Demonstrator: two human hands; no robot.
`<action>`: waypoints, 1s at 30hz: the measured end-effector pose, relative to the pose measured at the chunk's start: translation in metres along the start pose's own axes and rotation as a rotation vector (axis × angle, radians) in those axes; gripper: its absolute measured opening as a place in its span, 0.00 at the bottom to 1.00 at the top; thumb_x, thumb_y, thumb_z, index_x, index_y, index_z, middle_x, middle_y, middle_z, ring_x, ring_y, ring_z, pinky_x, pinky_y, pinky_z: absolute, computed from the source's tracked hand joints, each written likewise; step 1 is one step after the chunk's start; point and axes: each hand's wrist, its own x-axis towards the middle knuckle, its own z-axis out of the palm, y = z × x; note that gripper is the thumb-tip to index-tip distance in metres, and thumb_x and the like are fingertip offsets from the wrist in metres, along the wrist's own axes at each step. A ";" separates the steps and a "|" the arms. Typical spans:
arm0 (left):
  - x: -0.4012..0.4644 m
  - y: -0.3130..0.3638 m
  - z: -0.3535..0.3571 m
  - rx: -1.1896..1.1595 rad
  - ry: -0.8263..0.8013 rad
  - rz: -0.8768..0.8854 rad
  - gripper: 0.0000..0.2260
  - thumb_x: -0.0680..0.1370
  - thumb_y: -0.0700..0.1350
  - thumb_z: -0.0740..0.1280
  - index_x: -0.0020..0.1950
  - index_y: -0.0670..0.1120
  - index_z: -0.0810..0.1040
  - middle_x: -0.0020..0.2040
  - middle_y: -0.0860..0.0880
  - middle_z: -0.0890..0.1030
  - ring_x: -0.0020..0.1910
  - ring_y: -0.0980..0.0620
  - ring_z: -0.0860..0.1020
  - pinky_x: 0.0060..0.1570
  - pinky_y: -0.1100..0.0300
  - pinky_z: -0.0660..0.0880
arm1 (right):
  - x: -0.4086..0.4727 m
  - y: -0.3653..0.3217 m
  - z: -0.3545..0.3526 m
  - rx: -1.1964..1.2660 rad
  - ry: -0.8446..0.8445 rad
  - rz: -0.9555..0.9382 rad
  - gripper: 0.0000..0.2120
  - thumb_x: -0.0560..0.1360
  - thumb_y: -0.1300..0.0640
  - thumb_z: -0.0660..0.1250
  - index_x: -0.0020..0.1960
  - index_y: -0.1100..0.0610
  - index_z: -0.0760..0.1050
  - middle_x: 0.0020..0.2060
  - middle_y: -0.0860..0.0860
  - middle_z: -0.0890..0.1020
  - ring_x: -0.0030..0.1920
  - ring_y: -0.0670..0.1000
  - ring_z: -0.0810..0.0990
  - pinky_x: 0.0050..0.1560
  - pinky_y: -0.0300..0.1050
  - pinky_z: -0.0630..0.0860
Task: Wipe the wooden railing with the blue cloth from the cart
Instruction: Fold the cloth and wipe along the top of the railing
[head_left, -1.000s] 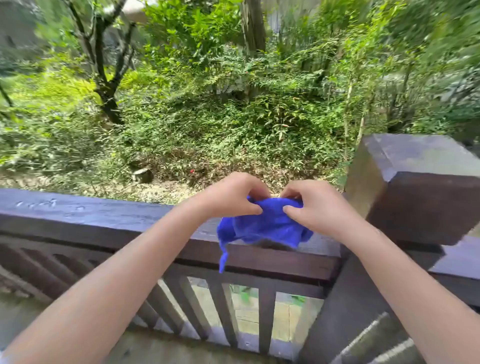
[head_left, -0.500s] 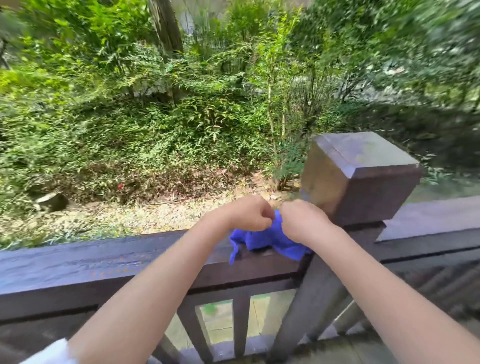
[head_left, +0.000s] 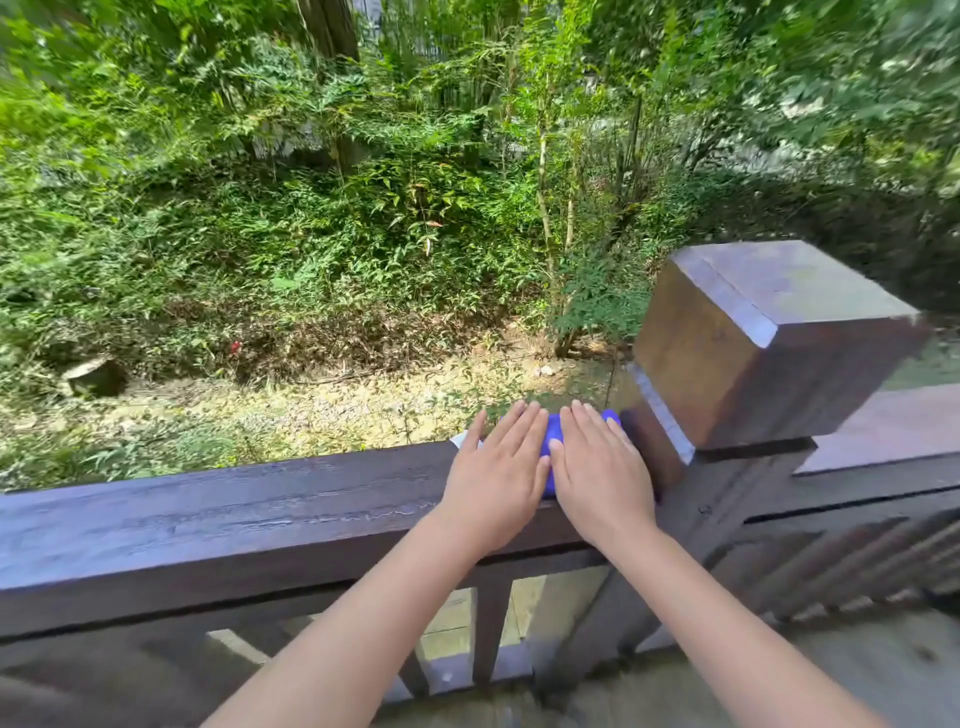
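- Both hands have dropped from bunching the blue cloth (head_left: 546, 457) to pressing it flat on the wooden railing (head_left: 234, 519), beside the post (head_left: 769, 343).
- Left hand (head_left: 496, 475) and right hand (head_left: 602, 467) lie open, palms down.
- Best now, I'd say: even pressure, long strokes leftward along the top.

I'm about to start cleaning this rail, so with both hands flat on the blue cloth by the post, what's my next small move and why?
Probably slide the blue cloth leftward along the wooden railing. The left hand and right hand press it flat right against the post, so the long unwiped stretch lies to the left.
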 end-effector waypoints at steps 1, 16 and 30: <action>-0.006 -0.004 -0.001 0.009 0.001 -0.017 0.23 0.81 0.50 0.45 0.75 0.46 0.48 0.77 0.50 0.51 0.76 0.54 0.46 0.73 0.50 0.39 | -0.002 -0.007 0.001 0.019 -0.001 -0.007 0.24 0.80 0.51 0.45 0.73 0.61 0.53 0.74 0.56 0.60 0.75 0.50 0.55 0.74 0.46 0.48; -0.063 -0.039 -0.025 0.036 0.016 -0.279 0.25 0.79 0.51 0.40 0.75 0.42 0.49 0.77 0.45 0.53 0.76 0.51 0.50 0.74 0.53 0.42 | 0.002 -0.066 0.004 0.230 -0.094 -0.294 0.23 0.80 0.52 0.47 0.73 0.58 0.54 0.75 0.53 0.59 0.75 0.48 0.53 0.74 0.45 0.44; -0.035 -0.001 -0.015 0.025 0.042 -0.276 0.25 0.74 0.62 0.53 0.70 0.57 0.64 0.72 0.48 0.67 0.73 0.47 0.61 0.68 0.39 0.56 | 0.008 0.011 0.005 0.163 -0.042 -0.097 0.24 0.78 0.48 0.49 0.72 0.54 0.58 0.74 0.49 0.61 0.74 0.46 0.55 0.74 0.47 0.49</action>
